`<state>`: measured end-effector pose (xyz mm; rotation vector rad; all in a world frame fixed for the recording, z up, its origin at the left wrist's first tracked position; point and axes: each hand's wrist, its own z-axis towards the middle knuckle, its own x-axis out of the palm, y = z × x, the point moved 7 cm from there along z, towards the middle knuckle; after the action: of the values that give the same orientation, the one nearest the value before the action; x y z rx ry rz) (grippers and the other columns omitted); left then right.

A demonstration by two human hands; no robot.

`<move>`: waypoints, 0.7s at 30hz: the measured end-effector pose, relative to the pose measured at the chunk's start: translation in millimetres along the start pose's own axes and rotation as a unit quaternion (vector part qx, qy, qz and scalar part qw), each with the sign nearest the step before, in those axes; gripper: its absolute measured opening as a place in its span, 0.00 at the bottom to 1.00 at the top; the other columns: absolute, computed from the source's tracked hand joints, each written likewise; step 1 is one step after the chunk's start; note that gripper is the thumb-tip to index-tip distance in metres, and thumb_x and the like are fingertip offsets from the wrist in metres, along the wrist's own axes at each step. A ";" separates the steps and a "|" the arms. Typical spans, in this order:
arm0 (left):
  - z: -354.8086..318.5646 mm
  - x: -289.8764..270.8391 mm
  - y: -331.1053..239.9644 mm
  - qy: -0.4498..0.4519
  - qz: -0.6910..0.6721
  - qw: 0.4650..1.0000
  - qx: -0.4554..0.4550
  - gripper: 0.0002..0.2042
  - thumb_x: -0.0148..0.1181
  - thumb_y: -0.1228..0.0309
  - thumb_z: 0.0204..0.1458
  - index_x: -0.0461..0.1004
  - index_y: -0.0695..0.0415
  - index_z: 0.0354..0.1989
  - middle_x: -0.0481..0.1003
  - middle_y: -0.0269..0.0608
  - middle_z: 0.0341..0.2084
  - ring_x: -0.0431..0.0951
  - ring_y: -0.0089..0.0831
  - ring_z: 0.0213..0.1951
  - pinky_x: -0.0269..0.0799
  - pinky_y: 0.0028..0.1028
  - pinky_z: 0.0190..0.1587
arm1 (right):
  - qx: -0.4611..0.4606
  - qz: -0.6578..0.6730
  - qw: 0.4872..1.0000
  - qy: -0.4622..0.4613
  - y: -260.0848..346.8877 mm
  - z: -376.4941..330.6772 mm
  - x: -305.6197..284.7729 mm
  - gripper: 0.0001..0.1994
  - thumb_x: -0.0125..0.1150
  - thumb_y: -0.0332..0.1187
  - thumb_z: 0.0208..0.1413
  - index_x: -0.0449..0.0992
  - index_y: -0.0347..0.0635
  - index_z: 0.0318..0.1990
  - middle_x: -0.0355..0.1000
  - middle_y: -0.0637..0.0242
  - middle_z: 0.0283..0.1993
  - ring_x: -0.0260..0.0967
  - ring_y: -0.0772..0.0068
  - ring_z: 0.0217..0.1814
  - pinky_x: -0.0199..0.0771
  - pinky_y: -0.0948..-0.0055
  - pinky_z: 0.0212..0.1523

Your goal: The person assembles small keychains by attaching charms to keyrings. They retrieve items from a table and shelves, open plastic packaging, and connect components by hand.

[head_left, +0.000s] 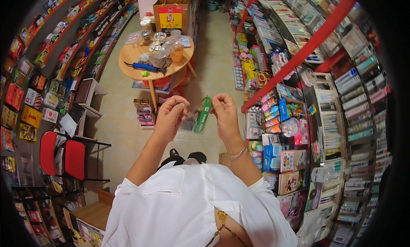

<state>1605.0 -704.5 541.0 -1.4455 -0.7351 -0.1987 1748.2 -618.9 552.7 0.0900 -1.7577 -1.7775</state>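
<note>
Between my two hands hangs a small clear plastic packet with a green header card (pixel 203 115), tilted so that its top leans right. My right hand (pixel 225 112) is closed in a pinch at the upper right edge of that green card. My left hand (pixel 172 115) is closed too, thumb against curled fingers, just left of the packet's clear part (pixel 188 122). Whatever its fingertips hold is too small to make out. What lies inside the packet cannot be told.
Ahead stands a round wooden table (pixel 128 64) with jars, plastic bags, an orange cup (pixel 176 55) and a blue-handled tool (pixel 145 67). Goods fill the left shelves (pixel 64 55) and the right shelves (pixel 333 127). Red folding chairs (pixel 75 159) stand at left, a small rack (pixel 144 112) by the table.
</note>
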 end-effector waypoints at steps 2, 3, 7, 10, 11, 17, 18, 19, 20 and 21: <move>18.8 -22.1 -13.1 -0.005 0.006 1.000 -0.003 0.03 0.50 0.75 0.56 0.71 0.57 0.34 0.68 0.28 0.21 0.61 0.12 0.17 0.50 0.13 0.16 | -0.002 -0.007 1.000 -0.013 -11.2 29.2 12.5 0.04 0.53 0.31 0.62 0.67 0.41 0.39 0.68 0.73 0.31 0.63 0.85 0.31 0.64 0.83 0.33; 26.4 -33.0 -17.7 0.005 0.005 1.000 -0.010 0.04 0.49 0.76 0.55 0.71 0.57 0.34 0.68 0.28 0.20 0.60 0.12 0.16 0.49 0.13 0.16 | -0.004 -0.011 1.000 -0.020 -15.7 42.8 17.6 0.04 0.53 0.31 0.62 0.67 0.41 0.39 0.68 0.73 0.31 0.63 0.85 0.31 0.64 0.83 0.33; 50.6 -61.3 -29.8 0.025 -0.005 0.998 -0.065 0.05 0.47 0.76 0.52 0.71 0.58 0.35 0.66 0.27 0.18 0.56 0.13 0.15 0.48 0.15 0.15 | 0.008 -0.002 1.000 0.002 -30.6 83.4 40.2 0.05 0.53 0.31 0.63 0.67 0.41 0.39 0.68 0.74 0.32 0.64 0.86 0.32 0.64 0.85 0.33; 61.1 -65.8 -35.7 0.048 -0.016 0.994 -0.097 0.06 0.48 0.72 0.55 0.71 0.58 0.36 0.66 0.27 0.18 0.57 0.14 0.15 0.49 0.15 0.16 | 0.020 0.006 1.000 0.021 -38.3 106.2 48.7 0.04 0.53 0.30 0.63 0.67 0.41 0.39 0.68 0.73 0.33 0.63 0.87 0.31 0.63 0.86 0.31; 62.4 -64.5 -39.0 0.055 -0.005 0.993 -0.100 0.06 0.49 0.71 0.56 0.71 0.58 0.37 0.66 0.27 0.18 0.57 0.14 0.15 0.49 0.15 0.16 | 0.027 0.003 0.999 0.039 -36.8 111.6 54.8 0.04 0.53 0.30 0.62 0.67 0.41 0.39 0.68 0.73 0.33 0.63 0.88 0.31 0.63 0.87 0.31; 82.2 -60.1 -44.8 0.010 0.138 0.988 -0.063 0.08 0.57 0.65 0.58 0.74 0.58 0.37 0.72 0.28 0.23 0.68 0.15 0.24 0.60 0.16 0.23 | 0.071 -0.069 0.973 0.207 -42.3 135.6 77.2 0.03 0.55 0.30 0.62 0.68 0.43 0.39 0.69 0.75 0.33 0.64 0.89 0.32 0.63 0.87 0.32; 85.3 -59.1 -50.5 -0.001 0.167 0.985 -0.037 0.08 0.58 0.65 0.57 0.75 0.58 0.36 0.72 0.28 0.24 0.69 0.15 0.26 0.62 0.16 0.26 | 0.061 -0.065 0.968 0.234 -41.2 137.6 83.4 0.03 0.55 0.30 0.62 0.68 0.42 0.39 0.69 0.76 0.33 0.64 0.89 0.32 0.64 0.87 0.32; 87.9 -57.0 -54.7 -0.014 0.193 0.981 -0.010 0.08 0.59 0.65 0.57 0.75 0.58 0.35 0.73 0.28 0.25 0.70 0.15 0.28 0.63 0.16 0.28 | 0.051 -0.064 0.961 0.262 -38.6 139.9 88.2 0.03 0.55 0.30 0.62 0.68 0.42 0.39 0.69 0.76 0.34 0.64 0.89 0.33 0.64 0.87 0.33; 89.4 -55.9 -58.1 -0.038 0.209 0.977 0.022 0.06 0.57 0.69 0.57 0.73 0.59 0.34 0.72 0.28 0.25 0.68 0.14 0.25 0.61 0.12 0.27 | 0.046 -0.086 0.954 0.282 -33.9 141.7 91.1 0.03 0.54 0.29 0.62 0.68 0.41 0.39 0.68 0.76 0.35 0.64 0.89 0.34 0.66 0.87 0.34; 90.7 -54.5 -59.7 -0.047 0.202 0.978 0.036 0.06 0.57 0.69 0.57 0.73 0.59 0.34 0.72 0.28 0.24 0.68 0.13 0.25 0.61 0.12 0.28 | 0.041 -0.097 0.951 0.291 -33.6 144.6 91.6 0.03 0.54 0.29 0.62 0.68 0.41 0.38 0.68 0.76 0.35 0.64 0.89 0.34 0.66 0.87 0.34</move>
<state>1500.2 -644.7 555.3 -1.5104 -0.5033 0.2093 1594.9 -537.9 571.6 0.7648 -1.4166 -1.5869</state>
